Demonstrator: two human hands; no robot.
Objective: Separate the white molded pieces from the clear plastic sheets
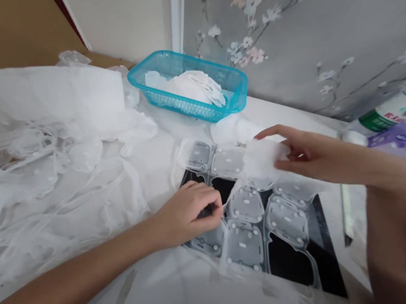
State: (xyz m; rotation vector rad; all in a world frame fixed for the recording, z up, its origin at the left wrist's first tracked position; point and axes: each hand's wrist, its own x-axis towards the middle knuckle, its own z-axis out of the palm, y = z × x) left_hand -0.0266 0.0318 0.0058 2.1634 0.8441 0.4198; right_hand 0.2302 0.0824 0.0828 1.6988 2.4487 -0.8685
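A translucent, soft-looking sheet (pixel 243 246) with rounded, dotted panels lies over a black board (pixel 324 246). Several panels are gone from it, so black shows through the gaps. Over the sheet's left part, my left hand (pixel 192 210) is closed, thumb and forefinger pinched at a thin edge of the sheet. My right hand (pixel 303 154) holds a white, thin, rounded piece (pixel 262 160) between thumb and fingers above the sheet's upper right part. That piece is slightly blurred, and I cannot tell whether it is one layer or several.
Behind the sheet stands a blue plastic basket (pixel 188 105) with white thin pieces (pixel 196 86) inside. Crumpled translucent scrap (pixel 76 177) is heaped at left. A purple packet (pixel 401 138) and a white-and-green container (pixel 393 114) are at right, near a flowered grey wall (pixel 296 39).
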